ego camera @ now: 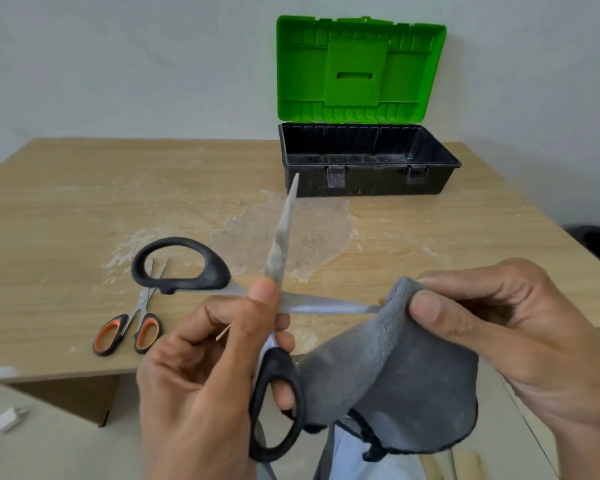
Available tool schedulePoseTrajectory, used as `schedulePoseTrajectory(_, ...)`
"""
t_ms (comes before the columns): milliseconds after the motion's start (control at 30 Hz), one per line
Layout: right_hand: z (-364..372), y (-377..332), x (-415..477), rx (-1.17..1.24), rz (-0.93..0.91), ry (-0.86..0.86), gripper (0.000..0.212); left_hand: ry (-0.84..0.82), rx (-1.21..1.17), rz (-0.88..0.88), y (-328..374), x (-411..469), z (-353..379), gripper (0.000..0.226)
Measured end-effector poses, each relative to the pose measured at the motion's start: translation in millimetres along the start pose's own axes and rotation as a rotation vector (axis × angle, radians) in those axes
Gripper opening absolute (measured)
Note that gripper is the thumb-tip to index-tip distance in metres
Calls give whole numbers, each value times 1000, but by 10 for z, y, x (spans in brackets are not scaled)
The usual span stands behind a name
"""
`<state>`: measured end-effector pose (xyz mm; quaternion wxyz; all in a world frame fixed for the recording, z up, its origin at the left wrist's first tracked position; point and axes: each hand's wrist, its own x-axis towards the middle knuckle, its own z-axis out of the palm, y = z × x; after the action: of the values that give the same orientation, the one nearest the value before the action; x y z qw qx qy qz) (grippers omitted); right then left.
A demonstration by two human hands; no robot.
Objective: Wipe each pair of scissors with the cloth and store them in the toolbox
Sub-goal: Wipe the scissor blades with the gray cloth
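While left hand (201,375) fingers (260,296) grasp black scissors (274,367), right hand (499,323) pinches cloth (395,375) on one blade (326,304); orange scissors (148,332) lie left of toolbox (368,185).

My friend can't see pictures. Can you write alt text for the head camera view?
A left hand holds open black-handled scissors while the right hand holds a gray cloth at one blade's tip. Orange-handled scissors lie on the wooden table near an open green-lidded toolbox.

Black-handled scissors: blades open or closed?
Open: the black-handled scissors are spread wide, one blade pointing up, the other reaching sideways to the grey cloth.
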<state>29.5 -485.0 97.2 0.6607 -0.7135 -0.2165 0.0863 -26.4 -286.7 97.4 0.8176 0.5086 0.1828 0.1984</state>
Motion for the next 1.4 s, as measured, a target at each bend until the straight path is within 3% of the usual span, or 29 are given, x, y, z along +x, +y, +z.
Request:
schedulePoseTrajectory(200,115,-40,43,-218,-43,-43,21,-43,180,161,-93,-29,2,36)
schedulePoseTrajectory(333,105,-31,42,-247,-49,-44,21,21,65,30,-52,-1,-14,31)
schedulePoseTrajectory(500,-10,-17,-39,-84,5,14,41,75,-20,-108,67,31,-49,28)
schedulePoseTrajectory(700,-17,-52,-50,-37,3,-35,32,-7,56,15,39,7,-45,33)
schedulePoseTrajectory(867,96,-109,7,-145,-23,-86,17,-64,158,126,-61,-47,5,39)
schedulePoseTrajectory(1100,119,-92,33,-264,-41,-95,18,-62,75,-7,-69,-8,-21,37)
schedulePoseTrajectory(1233,78,-67,19,-281,-25,-34,29,-72,34,-16,-98,22,-36,33)
schedulePoseTrajectory(1400,285,-47,59,-315,-56,-47,21,-59,82,-2,-150,-42,89,30)
